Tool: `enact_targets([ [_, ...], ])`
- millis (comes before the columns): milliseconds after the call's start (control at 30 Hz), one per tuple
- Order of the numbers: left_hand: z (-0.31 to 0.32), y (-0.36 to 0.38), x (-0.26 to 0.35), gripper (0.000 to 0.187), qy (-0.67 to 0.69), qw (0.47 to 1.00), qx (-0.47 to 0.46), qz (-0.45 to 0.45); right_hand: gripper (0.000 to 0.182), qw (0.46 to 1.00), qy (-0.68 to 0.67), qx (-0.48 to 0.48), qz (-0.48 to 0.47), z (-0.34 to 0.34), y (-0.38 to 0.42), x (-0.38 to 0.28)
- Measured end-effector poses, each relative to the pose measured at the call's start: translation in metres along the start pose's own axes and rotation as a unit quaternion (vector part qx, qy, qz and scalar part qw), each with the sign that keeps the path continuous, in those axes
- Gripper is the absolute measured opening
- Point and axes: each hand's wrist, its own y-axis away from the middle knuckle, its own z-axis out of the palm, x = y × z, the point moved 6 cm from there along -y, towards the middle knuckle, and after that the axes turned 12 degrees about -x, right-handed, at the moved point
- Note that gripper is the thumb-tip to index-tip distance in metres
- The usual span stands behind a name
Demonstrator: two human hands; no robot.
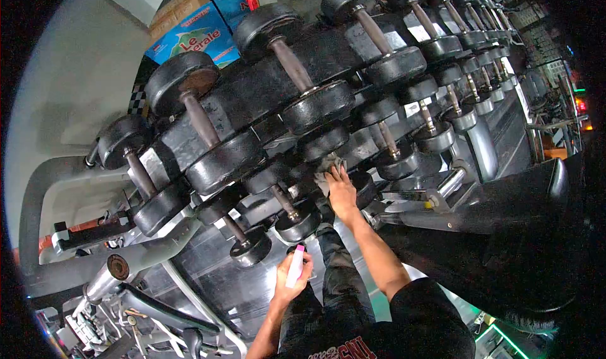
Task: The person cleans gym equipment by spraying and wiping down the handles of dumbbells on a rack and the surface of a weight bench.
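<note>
My right hand [341,194] presses a crumpled grey cloth [327,170] against a black dumbbell [323,142] on the lower tier of the rack. Part of that dumbbell is hidden behind the hand and cloth. Lower down, my left hand [293,276] is wrapped around a spray bottle whose white and pink trigger head [295,267] shows above the fingers. Just above the left hand sits another lower-tier dumbbell [299,221], apart from the bottle.
Large dumbbells [227,162] line the upper tier of the slanting rack. Blue cartons [196,36] stand behind it. A dark padded bench [480,233] lies to the right, and grey machine frames [104,274] stand at the left.
</note>
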Motion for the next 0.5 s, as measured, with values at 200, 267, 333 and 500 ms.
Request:
enact_targets([
  [200,-0.007,0.003,-0.012,0.013,-0.018,1.000,0.007,0.022,0.030,0.981,-0.029,-0.166,0.093,-0.014,-0.003,0.032],
  [267,-0.012,0.007,-0.017,0.013,-0.005,1.000,0.014,0.015,0.032,0.982,-0.017,-0.125,0.139,-0.039,-0.015,0.040],
  [333,-0.015,0.011,-0.021,0.013,0.012,1.000,0.019,0.007,0.034,0.983,-0.035,-0.106,0.144,-0.041,-0.020,0.045],
  [500,-0.028,0.018,-0.013,0.011,0.031,0.999,0.030,0.007,0.042,0.989,-0.088,-0.014,0.116,-0.020,-0.021,0.039],
])
